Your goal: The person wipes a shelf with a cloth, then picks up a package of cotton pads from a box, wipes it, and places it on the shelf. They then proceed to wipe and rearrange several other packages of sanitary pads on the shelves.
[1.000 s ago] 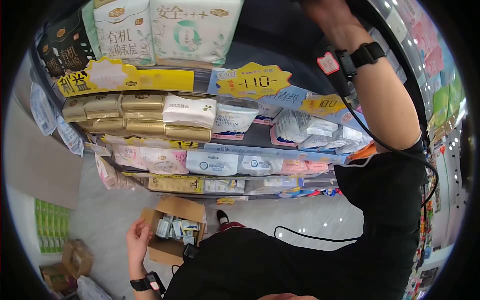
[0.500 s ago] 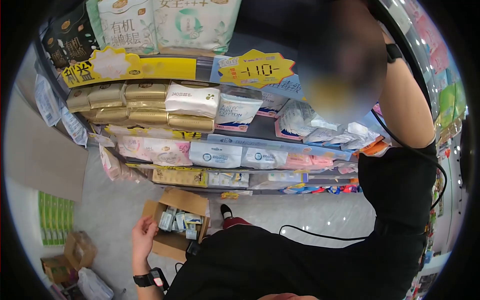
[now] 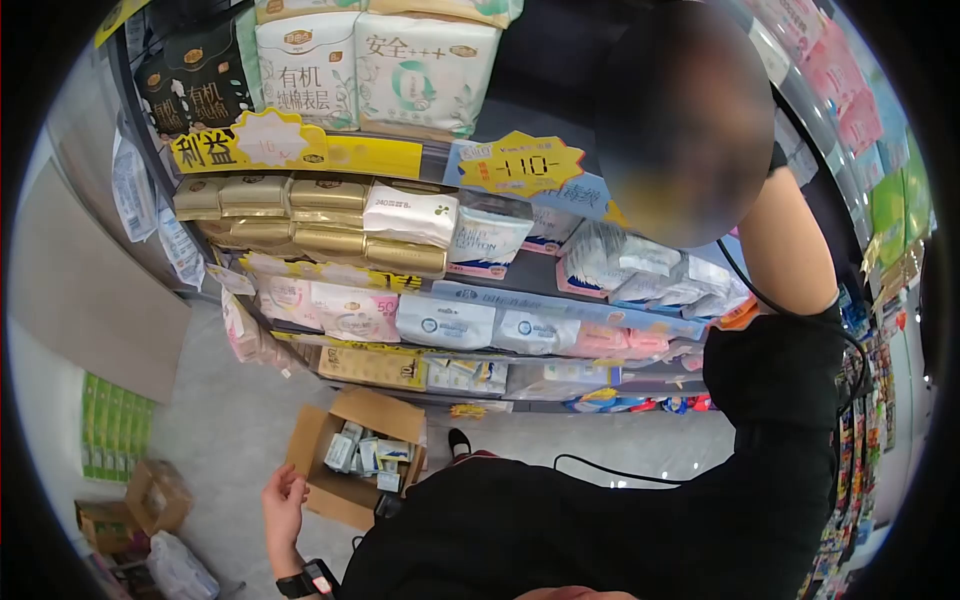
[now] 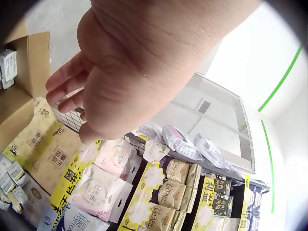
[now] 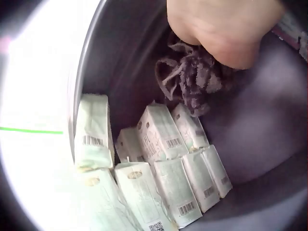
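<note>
In the right wrist view, my right hand (image 5: pixel 221 33) grips a bunched dark grey-purple cloth (image 5: pixel 195 79) over the dark shelf surface; its fingers are mostly hidden. Pale wrapped packs (image 5: pixel 175 187) stand in rows beside it. A blurred patch covers that hand in the head view, above the blue price strip. My left hand (image 3: pixel 284 515) hangs with loosely bent fingers beside the open cardboard box (image 3: pixel 375 407), holding nothing. The left wrist view shows the same hand (image 4: pixel 130 72) from the palm side.
Gold packs (image 3: pixel 330 200) and a white-green pack (image 3: pixel 425 75) fill the shelves at left, with yellow price tags (image 3: pixel 520 163) along the edges. Lower shelves hold pink and blue packs (image 3: pixel 445 322). More cartons (image 3: pixel 157 497) and a plastic bag (image 3: pixel 182 568) lie on the floor.
The head view has shifted, so shelves and box sit differently in it. My right hand, plain at the top a second ago, is behind the blurred patch. My left hand stays by the box.
</note>
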{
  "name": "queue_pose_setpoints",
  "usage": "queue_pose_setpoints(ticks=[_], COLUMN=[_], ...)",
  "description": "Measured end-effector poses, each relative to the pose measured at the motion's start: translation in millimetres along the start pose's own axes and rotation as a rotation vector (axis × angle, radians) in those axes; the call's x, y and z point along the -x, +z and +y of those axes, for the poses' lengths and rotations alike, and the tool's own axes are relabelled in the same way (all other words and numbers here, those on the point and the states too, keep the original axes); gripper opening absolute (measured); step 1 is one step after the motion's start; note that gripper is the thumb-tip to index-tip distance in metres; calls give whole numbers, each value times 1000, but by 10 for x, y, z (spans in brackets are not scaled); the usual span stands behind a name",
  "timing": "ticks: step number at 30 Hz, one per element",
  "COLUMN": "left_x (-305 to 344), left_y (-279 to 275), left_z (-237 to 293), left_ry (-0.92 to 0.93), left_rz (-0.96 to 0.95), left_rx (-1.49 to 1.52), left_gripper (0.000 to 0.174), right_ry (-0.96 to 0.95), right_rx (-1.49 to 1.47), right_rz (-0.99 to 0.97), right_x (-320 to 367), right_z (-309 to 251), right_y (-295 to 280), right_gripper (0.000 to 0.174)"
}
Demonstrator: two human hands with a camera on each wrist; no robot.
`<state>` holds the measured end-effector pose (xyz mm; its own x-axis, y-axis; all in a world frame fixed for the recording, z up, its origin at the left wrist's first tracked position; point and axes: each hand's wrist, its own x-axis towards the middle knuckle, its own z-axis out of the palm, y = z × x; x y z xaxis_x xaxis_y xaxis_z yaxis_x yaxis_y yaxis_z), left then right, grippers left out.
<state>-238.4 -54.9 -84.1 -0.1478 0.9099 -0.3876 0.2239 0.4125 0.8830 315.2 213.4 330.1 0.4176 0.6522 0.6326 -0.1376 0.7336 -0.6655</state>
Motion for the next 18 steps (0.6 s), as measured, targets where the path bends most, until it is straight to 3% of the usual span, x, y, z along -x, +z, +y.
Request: queue_pose_setpoints(ticks=[1,5,7,8,10,11,13,14,15,16,18], left_x=[-3,-72,-99,-133,-161,-164,-160,-147,-126,-102,-60], left_y=[-23,23,36,45,52,53,48,43,38,35,40], left_z=[19,158,167,138,72,43,37,35,26,17,7], left_ry=[1,26,30,34,35,44,62,62,61,68,50], left_rz=[-7,-20,-21,-36,-48,-50,-60,-58,-55,-56,-40], left_rx=[-10,-31,-25,-31,-37,-39,-47,-66,-84,-83,-102], left_gripper=[37,38,38,38,38,38,38,37,37,37,37], right_ry=[5,21,60,60,164,164,339,389,415,408,293], right_rx=[4,20,34,32,-129,-130,-361,-345,-387,-385,-263], right_rz=[20,63,254,251,55,55,-656,-620,-786,-788,-404], right_x=[282,142,622,733,859,820,682,626,611,709,887], right_z=[-158,-279,-493,-563,-651,-603,-495,-421,-310,-197,-26], right_y=[-119,-296,-90,-71,-76,-107,-153,-77,128,432,1012], right_gripper=[31,31,30,30,29,29,29,29,29,29,23])
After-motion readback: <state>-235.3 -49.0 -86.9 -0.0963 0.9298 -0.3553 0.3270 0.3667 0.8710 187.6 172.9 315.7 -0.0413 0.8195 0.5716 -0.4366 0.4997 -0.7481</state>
